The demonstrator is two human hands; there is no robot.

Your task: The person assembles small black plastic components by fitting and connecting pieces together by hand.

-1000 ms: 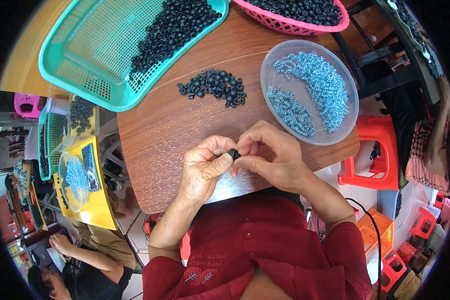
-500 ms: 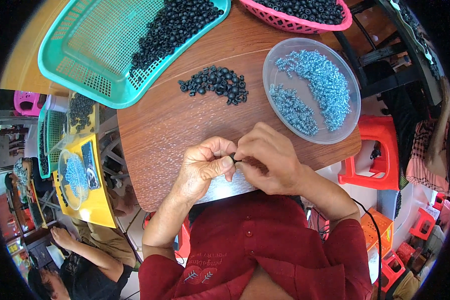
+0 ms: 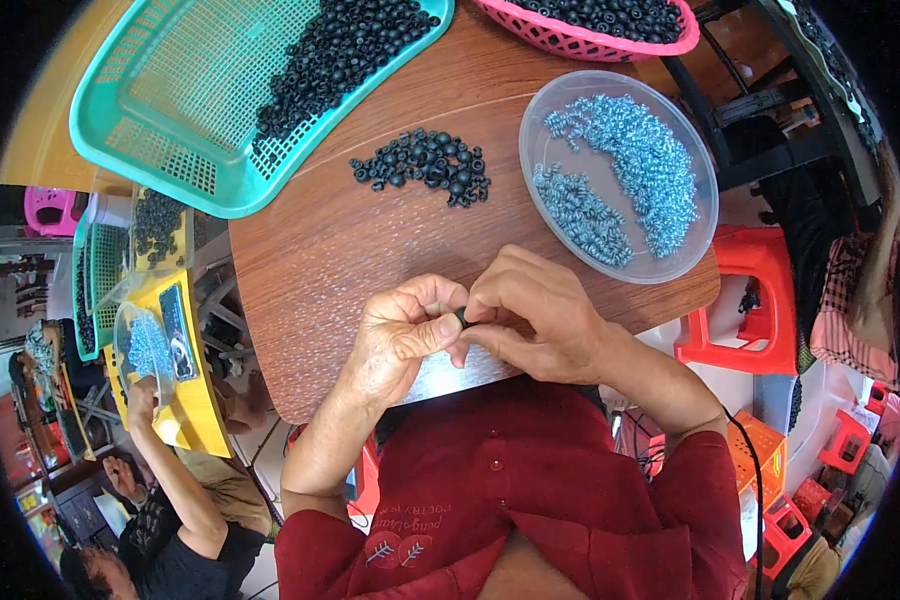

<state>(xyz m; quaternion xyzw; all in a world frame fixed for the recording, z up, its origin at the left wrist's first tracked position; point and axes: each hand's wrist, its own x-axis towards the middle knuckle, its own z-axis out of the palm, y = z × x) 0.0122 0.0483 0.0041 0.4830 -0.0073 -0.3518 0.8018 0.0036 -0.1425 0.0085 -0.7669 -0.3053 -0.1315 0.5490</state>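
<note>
Left hand (image 3: 402,335) and right hand (image 3: 538,318): grip pinched on black part (image 3: 463,317), apparently unfinished; loose pieces (image 3: 427,166) remain on table (image 3: 305,290)

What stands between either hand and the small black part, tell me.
Nothing visible does: the left hand and the right hand both have their fingers at the small black part. Those fingers hide most of it, so its covered sides cannot be judged.
</note>
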